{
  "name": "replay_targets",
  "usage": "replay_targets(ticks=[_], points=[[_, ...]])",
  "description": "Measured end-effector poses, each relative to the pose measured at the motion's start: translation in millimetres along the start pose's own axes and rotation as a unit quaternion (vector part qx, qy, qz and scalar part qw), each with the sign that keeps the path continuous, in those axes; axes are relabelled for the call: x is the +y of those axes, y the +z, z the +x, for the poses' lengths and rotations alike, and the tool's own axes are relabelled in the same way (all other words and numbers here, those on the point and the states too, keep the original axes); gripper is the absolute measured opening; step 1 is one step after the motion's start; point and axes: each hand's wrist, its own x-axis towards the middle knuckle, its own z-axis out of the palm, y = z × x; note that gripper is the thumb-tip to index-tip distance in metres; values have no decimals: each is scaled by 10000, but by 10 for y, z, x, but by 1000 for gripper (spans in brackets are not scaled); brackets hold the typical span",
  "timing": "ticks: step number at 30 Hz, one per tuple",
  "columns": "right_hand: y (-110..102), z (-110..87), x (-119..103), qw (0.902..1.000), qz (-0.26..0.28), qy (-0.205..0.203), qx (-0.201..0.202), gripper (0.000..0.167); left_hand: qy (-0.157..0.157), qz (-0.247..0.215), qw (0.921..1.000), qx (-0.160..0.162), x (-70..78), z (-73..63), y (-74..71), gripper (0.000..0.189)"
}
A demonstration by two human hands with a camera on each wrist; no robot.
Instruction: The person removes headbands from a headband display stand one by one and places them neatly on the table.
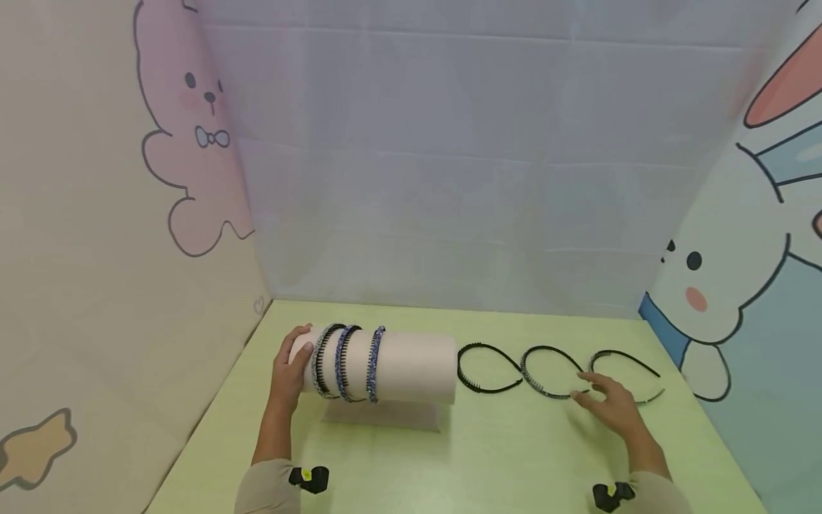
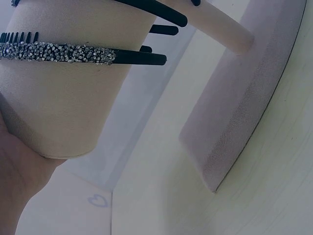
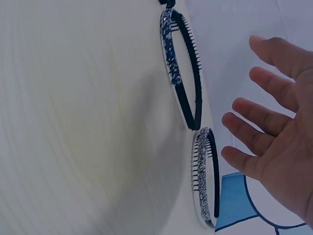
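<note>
My left hand (image 1: 292, 364) grips the left end of a white padded roll (image 1: 414, 368), a headband stand on a low base (image 1: 385, 416). Three toothed headbands circle the roll: a silver glittery one (image 2: 73, 54) nearest the hand, then two blue glittery ones, the last being the blue headband (image 1: 373, 364). My right hand (image 1: 613, 407) hovers with parted fingers, holding nothing, between two headbands on the table, the middle headband (image 1: 546, 394) and the right-hand headband (image 1: 623, 351). In the right wrist view its fingers (image 3: 264, 117) are spread.
A black headband (image 1: 491, 390) lies on the pale green table (image 1: 514, 457), just right of the roll. A whitish wall (image 1: 411, 178) stands behind. Side panels carry a pink bear (image 1: 193, 157) on the left and a rabbit (image 1: 732, 271) on the right.
</note>
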Motion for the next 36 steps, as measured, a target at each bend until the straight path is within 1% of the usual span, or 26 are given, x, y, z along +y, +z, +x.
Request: replay_targets(ticks=[4,8,12,17,21,24,30,36], points=[[17,-25,-205,9998,203,-8,-92,58,-27,-28,10000,37,-167,68,-39,35],[15,-16,-367,9993,339,-36,-136,63,15,-25,9999,104,-178,83,-30,35],[4,-4,-483,9984,511,-222,-124,64,18,9,9999,145,-174,97,-22,34],[3,2,-599,9951,867,-451,-157,63,-6,29,9999,131,-163,88,-20,34],[23,-2,-680,9933,953,-650,-78,62,-50,-16,9999,148,-175,79,-24,34],[32,4,-736,9925,920,-809,3,60,-71,-86,9998,165,-182,79,-16,34],[63,13,-883,9904,958,-992,91,60,-76,-81,9998,156,-184,72,-10,34],[165,-28,-1061,9837,1313,-1225,68,59,-64,-38,9998,170,-193,70,-23,34]])
